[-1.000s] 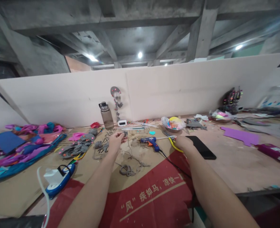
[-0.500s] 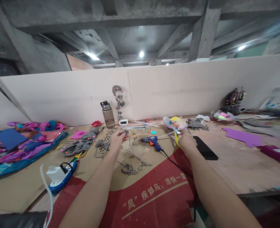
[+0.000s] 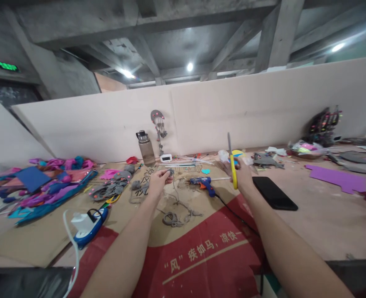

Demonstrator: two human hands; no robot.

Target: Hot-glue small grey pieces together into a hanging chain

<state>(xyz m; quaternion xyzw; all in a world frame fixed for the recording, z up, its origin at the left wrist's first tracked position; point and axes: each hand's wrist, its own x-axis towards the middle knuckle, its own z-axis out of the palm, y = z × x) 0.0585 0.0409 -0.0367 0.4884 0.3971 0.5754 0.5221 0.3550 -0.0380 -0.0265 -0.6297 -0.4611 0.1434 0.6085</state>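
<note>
My left hand (image 3: 160,182) pinches a small grey piece at the end of a grey cord (image 3: 177,198), which trails down to a loose coil on the cardboard (image 3: 158,236). In my right hand (image 3: 243,176) is a pair of yellow-handled scissors (image 3: 233,169), raised with the blades pointing up. Between the hands lies a blue hot glue gun (image 3: 204,183) with a clear glue stick in its rear and a black cable. A black phone (image 3: 274,193) rests just right of my right wrist.
Purple and blue fabric scraps (image 3: 52,186) and a blue power strip (image 3: 91,227) are on the left. A bottle (image 3: 146,149) and a grey hanging ornament (image 3: 158,124) stand by the white partition (image 3: 208,116). Purple sheet (image 3: 335,178) lies on the right.
My right hand has lifted the scissors from beside the plastic bag, and they now point upward. My left hand keeps its pinch on the grey piece. The view has shifted slightly left.
</note>
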